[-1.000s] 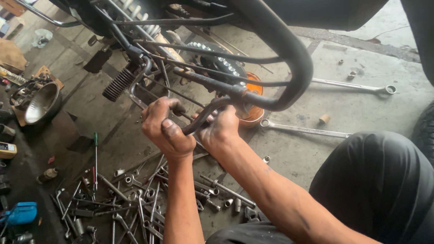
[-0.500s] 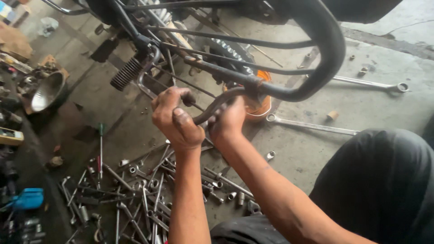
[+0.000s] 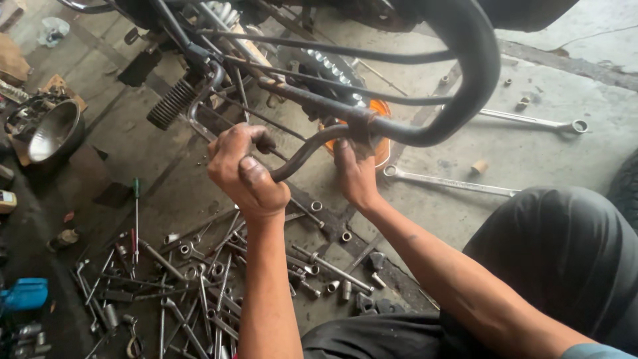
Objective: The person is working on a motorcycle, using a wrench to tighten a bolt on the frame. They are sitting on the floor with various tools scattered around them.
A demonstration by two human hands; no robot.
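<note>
Your left hand (image 3: 244, 174) has its fingers wrapped tight around the curved steel rail (image 3: 302, 154) under the motorcycle's rear grab bar (image 3: 458, 100); your right hand (image 3: 355, 176) clasps it beside the orange lamp (image 3: 380, 147). It looks rigid, heavy and greasy, so grip near the weld.

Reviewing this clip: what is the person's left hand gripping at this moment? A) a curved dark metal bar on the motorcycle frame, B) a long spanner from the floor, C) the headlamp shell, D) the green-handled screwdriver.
A: the left hand is closed around the curved dark metal bar, while the spanner, screwdriver and headlamp shell lie untouched on the floor.
</note>
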